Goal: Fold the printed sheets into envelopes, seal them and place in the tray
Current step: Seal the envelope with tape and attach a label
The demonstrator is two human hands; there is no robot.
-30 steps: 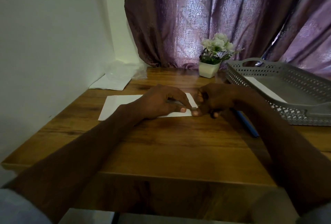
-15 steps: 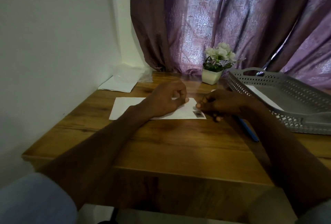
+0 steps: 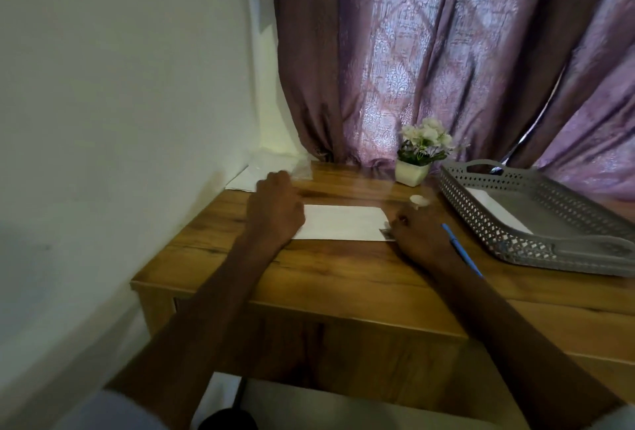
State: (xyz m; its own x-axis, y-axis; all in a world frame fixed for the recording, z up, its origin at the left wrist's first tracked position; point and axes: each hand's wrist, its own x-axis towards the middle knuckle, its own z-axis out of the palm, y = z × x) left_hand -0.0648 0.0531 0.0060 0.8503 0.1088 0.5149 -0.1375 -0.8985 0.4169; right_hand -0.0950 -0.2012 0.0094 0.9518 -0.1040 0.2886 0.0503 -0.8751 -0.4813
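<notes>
I judge we are between sealing and traying: the envelope (image 3: 343, 227) lies flat on the worktop (image 3: 343, 278) between my fingers, left hand (image 3: 275, 209) loosely curled on its end, right hand (image 3: 417, 237) curled at the stamped corner, grip unclear, so next lift it toward the tray (image 3: 536, 240).

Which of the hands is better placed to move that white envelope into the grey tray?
Probably the right hand: it rests at the envelope's stamped end, nearest the tray. The left hand is on the far end.
</notes>
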